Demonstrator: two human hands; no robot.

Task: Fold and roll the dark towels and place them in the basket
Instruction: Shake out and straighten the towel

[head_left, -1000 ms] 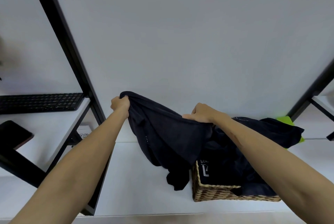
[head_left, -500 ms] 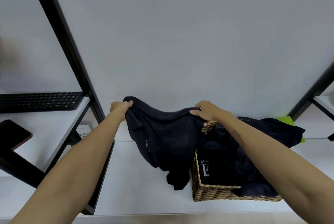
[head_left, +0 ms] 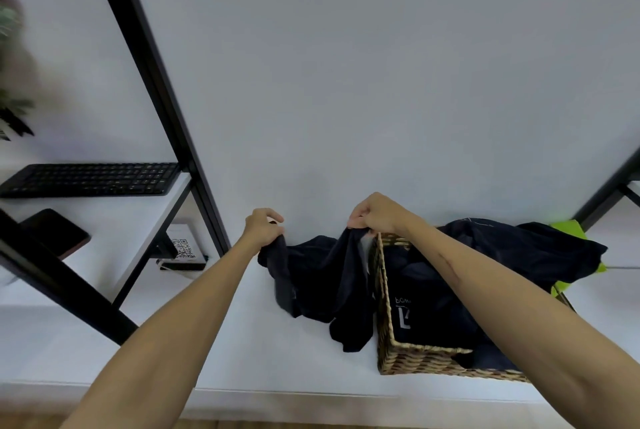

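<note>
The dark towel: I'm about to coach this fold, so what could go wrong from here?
The dark towel, gripped at its top edge by the left hand and right hand, hangs bunched beside the basket; it may snag on the woven rim. It could also fold crookedly, since the cloth looks uneven. More dark cloth spills over the basket and might get dragged along.

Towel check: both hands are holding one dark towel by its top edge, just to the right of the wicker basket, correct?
Not quite. In the head view the left hand and right hand do grip the dark towel by its top edge, but it hangs to the left of the wicker basket, not the right.
</note>
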